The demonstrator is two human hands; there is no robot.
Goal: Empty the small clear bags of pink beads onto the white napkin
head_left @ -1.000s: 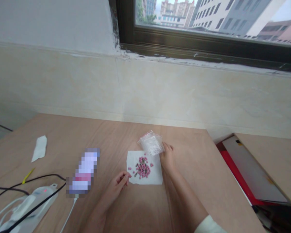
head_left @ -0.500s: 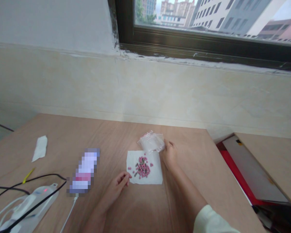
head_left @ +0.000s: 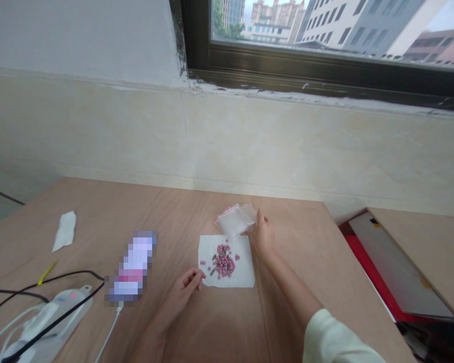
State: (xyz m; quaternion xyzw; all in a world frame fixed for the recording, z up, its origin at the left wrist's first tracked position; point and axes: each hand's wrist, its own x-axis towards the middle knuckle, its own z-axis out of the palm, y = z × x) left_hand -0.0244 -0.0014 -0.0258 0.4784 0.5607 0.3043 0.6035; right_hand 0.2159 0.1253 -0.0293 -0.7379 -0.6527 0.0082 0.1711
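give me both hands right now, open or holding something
left hand: partly open, fingers loosely curled, holding nothing
right hand: closed, holding small clear plastic bags by their edge

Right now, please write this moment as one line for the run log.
left hand: beside paper | right hand: touching plastic bags | on paper: pink pills

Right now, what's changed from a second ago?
The right hand moved forward, holding the edge of the plastic bags, which shifted with it. The left hand, the pink bits and the paper stayed as they were.
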